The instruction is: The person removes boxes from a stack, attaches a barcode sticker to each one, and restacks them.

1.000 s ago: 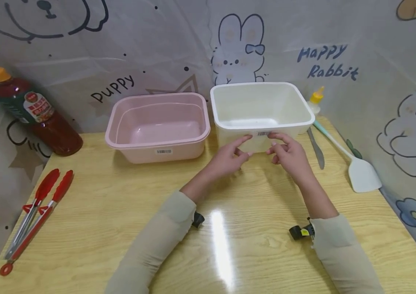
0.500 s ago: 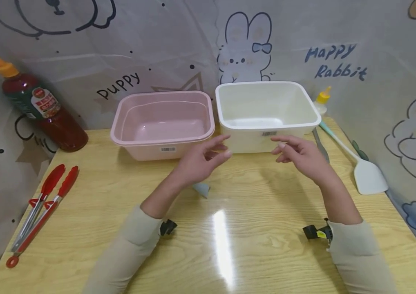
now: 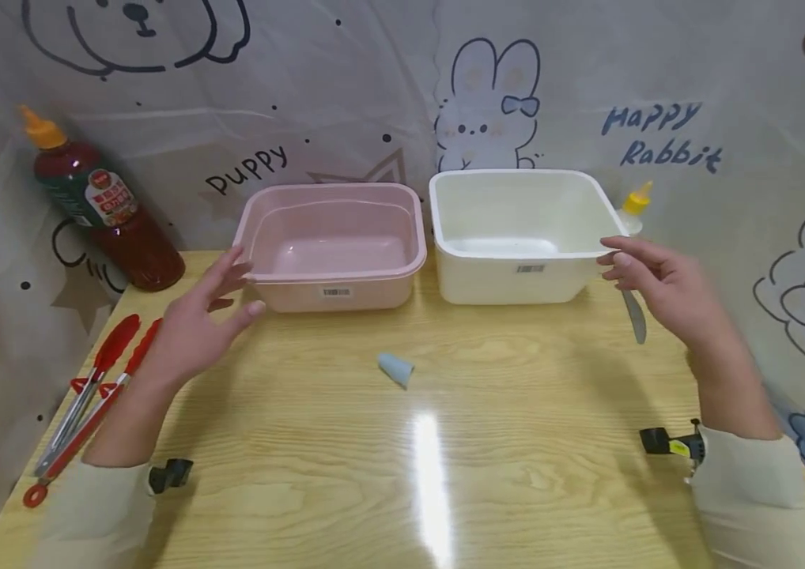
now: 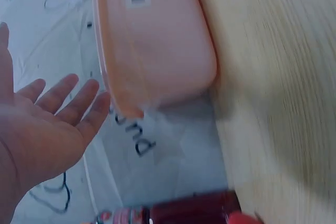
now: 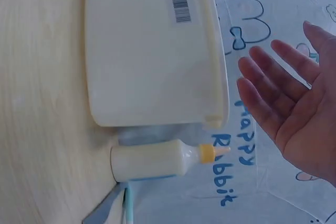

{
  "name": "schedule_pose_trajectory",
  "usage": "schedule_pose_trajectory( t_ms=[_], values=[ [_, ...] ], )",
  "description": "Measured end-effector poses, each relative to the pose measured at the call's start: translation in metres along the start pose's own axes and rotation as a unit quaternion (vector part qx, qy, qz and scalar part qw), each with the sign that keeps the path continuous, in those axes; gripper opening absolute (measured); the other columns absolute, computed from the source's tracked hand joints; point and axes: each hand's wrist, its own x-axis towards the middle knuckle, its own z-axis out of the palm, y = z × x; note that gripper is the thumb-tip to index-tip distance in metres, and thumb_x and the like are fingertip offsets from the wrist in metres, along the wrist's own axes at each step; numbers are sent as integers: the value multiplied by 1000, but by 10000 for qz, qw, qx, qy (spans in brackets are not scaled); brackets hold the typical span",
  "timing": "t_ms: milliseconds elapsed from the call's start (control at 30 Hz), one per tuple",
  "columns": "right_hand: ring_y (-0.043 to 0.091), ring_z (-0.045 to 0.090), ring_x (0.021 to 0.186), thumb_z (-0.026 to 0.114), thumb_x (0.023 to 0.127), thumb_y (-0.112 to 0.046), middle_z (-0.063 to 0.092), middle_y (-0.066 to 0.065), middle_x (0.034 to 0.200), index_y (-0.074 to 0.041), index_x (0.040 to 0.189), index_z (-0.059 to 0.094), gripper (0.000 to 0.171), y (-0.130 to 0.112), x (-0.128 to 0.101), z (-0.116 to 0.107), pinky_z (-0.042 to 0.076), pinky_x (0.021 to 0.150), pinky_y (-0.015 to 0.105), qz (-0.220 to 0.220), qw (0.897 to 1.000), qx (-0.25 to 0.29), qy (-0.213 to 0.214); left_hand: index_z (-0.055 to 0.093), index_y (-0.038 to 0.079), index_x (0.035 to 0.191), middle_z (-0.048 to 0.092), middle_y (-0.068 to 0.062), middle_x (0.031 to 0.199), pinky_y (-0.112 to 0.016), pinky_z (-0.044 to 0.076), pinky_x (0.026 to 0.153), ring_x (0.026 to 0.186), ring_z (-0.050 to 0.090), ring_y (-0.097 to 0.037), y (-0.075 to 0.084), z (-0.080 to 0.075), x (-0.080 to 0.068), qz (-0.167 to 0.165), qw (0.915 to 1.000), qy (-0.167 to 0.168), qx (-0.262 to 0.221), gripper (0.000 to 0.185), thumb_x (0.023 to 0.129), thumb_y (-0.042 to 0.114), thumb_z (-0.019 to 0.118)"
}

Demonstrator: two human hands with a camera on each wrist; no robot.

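In the head view, my left hand point(image 3: 192, 340) is held with fingers spread at the left end of the pink plastic basin point(image 3: 377, 297), holding nothing. The left wrist view shows its palm and relaxed fingers point(image 4: 71, 95) beside the basin's rim. My right hand point(image 3: 673, 292) is at the front right corner of the white plastic basin point(image 3: 481, 280), its fingers loosely bent and nothing in them. A small squeeze bottle point(image 5: 149, 161) with a yellow cap stands right of the white basin. Between the two arms lies a small blue-grey cone-shaped piece point(image 3: 395, 369).
Red-tipped tongs point(image 3: 111, 348) lie along the left edge, partly behind the left forearm. A large red sauce bottle point(image 3: 118, 221) stands at the back left. A knife point(image 3: 635, 318) lies near the right hand, which covers the white spatula. A printed sheet point(image 3: 345, 71) lines the back.
Both hands have moved apart from the white basin's front, the left one far left to the pink basin's end, the right one to the right. The blue-grey piece has come into view.
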Motion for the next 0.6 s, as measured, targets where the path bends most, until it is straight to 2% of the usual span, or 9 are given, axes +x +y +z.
schedule_pose_trajectory(
  t_ms=[33, 100, 167, 233, 300, 333, 400, 500, 600],
  values=[
    [-11, 64, 93, 52, 107, -27, 63, -32, 109, -6, 141, 58, 41, 2, 1, -3, 49, 79, 3, 59, 9999, -31, 110, 6, 54, 158, 36, -6, 165, -70, 36, 110, 146, 38, -42, -5, -4, -1, -24, 10000, 27, -33, 84, 94, 61, 61],
    [-12, 61, 97, 53, 106, -33, 68, -22, 116, -12, 144, 58, 43, 6, 3, -8, 47, 79, 2, 300, 9988, -254, 278, 4, 54, 158, 33, -9, 166, -73, 34, 109, 147, 35, -44, -13, -10, -2, -66, 10000, 71, -23, 87, 93, 59, 62],
    [-2, 62, 106, 53, 105, -39, 68, -9, 129, -22, 147, 55, 46, 9, 4, -12, 45, 80, 3, 561, 9962, -554, 356, 2, 54, 157, 29, -9, 167, -76, 30, 109, 149, 31, -47, -18, -16, 0, -83, 9999, 131, 51, 89, 93, 58, 63],
    [14, 62, 118, 53, 103, -47, 61, 6, 144, -31, 152, 48, 51, 11, 6, -15, 50, 87, 17, 827, 9925, -840, 334, 0, 52, 158, 23, -8, 169, -79, 25, 109, 151, 24, -48, -23, -20, 2, -67, 9997, 209, 132, 91, 93, 58, 64],
    [35, 56, 130, 55, 101, -52, 48, 15, 155, -38, 156, 39, 59, 12, 10, -17, 54, 95, 40, 1018, 9890, -1054, 207, -2, 51, 158, 18, -6, 171, -81, 20, 110, 153, 19, -49, -29, -25, 7, -86, 9994, 261, 222, 94, 93, 58, 64],
    [45, 51, 133, 57, 99, -53, 42, 15, 159, -39, 158, 33, 64, 13, 13, -17, 52, 98, 53, 1048, 9882, -1115, 111, -3, 50, 159, 16, -6, 171, -81, 18, 110, 154, 17, -49, -32, -27, 10, -94, 9993, 279, 247, 95, 93, 58, 65],
    [55, 41, 138, 63, 96, -54, 29, 12, 167, -40, 161, 22, 77, 16, 20, -17, 41, 99, 74, 1091, 9873, -1148, -109, -5, 50, 158, 12, -7, 172, -81, 17, 110, 154, 15, -50, -39, -29, 17, -187, 9990, 262, 306, 97, 92, 61, 64],
    [56, 28, 146, 72, 92, -49, 13, 6, 171, -40, 162, 11, 93, 22, 29, -16, 31, 104, 79, 1032, 9879, -1095, -373, -9, 50, 158, 5, -9, 172, -82, 18, 109, 152, 13, -53, -48, -29, 28, -387, 9984, 124, 380, 100, 89, 68, 61],
    [52, 21, 151, 77, 89, -44, 12, 7, 171, -38, 163, 10, 99, 27, 38, -15, 26, 109, 78, 839, 9904, -980, -499, -11, 50, 157, 1, -10, 172, -82, 18, 109, 153, 11, -54, -56, -28, 37, -501, 9981, 29, 351, 102, 87, 72, 60]
  ],
)
